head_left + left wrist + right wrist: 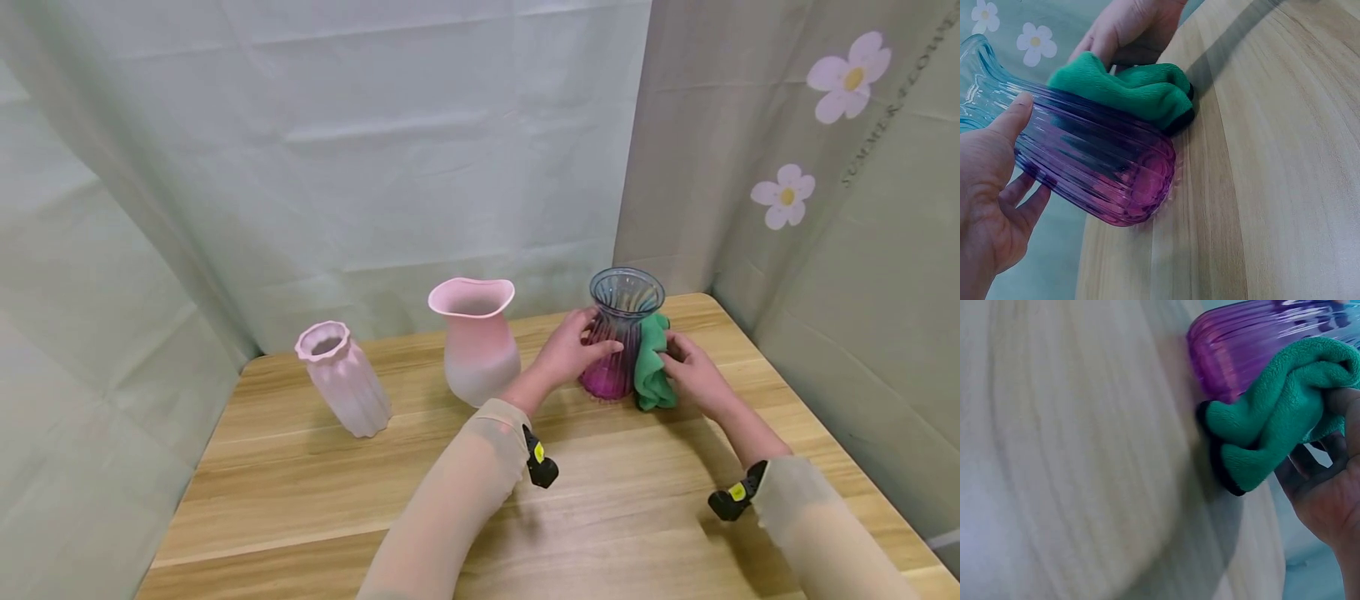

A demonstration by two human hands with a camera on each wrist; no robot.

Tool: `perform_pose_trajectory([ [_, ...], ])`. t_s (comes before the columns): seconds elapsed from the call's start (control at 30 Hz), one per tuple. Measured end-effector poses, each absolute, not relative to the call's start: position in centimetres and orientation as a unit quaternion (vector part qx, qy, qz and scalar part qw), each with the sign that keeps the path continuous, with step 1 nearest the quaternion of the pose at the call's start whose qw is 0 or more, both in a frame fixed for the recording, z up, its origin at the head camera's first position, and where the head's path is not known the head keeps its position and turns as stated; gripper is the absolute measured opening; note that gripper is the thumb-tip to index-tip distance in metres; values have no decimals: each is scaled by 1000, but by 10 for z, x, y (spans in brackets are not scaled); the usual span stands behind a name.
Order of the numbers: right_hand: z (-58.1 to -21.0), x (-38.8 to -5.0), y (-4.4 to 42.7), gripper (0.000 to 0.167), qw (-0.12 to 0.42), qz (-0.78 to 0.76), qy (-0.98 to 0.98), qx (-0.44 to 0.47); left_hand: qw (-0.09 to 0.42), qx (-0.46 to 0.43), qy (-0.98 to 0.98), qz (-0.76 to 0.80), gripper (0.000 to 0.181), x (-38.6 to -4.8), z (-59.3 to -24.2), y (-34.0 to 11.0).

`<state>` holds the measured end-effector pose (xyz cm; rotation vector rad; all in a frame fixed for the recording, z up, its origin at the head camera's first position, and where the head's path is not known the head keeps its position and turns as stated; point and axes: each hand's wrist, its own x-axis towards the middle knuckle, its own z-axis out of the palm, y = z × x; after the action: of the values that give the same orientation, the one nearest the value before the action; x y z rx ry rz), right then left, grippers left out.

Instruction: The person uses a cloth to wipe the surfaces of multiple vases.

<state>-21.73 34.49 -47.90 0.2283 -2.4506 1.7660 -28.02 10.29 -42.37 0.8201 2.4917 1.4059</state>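
Note:
A ribbed glass vase, blue at its flared rim and purple-pink at its base, stands at the right rear of the table. My left hand grips its side, thumb in front and fingers behind, as the left wrist view shows with the vase between them. Bunched in my right hand is a green cloth with a dark edge. In the right wrist view the cloth lies against the vase's side, and my right fingers are partly hidden behind it.
Left of the glass vase stands a pink-and-white vase with a wavy rim. Farther left is a pale pink pleated vase. The wooden table meets hanging curtains at its back and sides.

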Motion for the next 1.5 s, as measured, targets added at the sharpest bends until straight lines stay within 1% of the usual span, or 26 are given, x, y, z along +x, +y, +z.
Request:
perform_pose_trajectory([
  [0.1, -470, -218, 342, 35, 62, 605, -789, 84, 83, 275, 835, 469, 77, -280, -424, 103],
  [0.23, -457, -220, 340, 22, 78, 625, -770, 101, 78, 280, 839, 460, 78, -280, -423, 104],
  [0.3, -448, -221, 339, 19, 86, 642, -754, 111, 77, 281, 841, 457, 78, -280, -424, 105],
  [0.47, -430, -222, 335, 19, 107, 715, -677, 138, 77, 278, 849, 443, 79, -280, -425, 105],
  [0.6, -424, -222, 331, 17, 130, 770, -606, 151, 76, 281, 852, 434, 79, -280, -424, 105],
  [0.77, -423, -225, 330, 19, 144, 778, -592, 157, 73, 281, 854, 432, 79, -280, -423, 105],
  [0.93, -425, -224, 330, 22, 137, 751, -631, 142, 73, 278, 857, 428, 80, -280, -423, 105],
  [1.07, -430, -222, 331, 26, 125, 695, -696, 129, 73, 276, 858, 428, 81, -280, -424, 105],
  [1.33, -451, -223, 336, 31, 109, 603, -782, 116, 75, 273, 845, 453, 79, -281, -425, 105],
  [1.5, -474, -218, 343, 38, 67, 563, -819, 87, 78, 269, 845, 456, 80, -281, -425, 104],
])
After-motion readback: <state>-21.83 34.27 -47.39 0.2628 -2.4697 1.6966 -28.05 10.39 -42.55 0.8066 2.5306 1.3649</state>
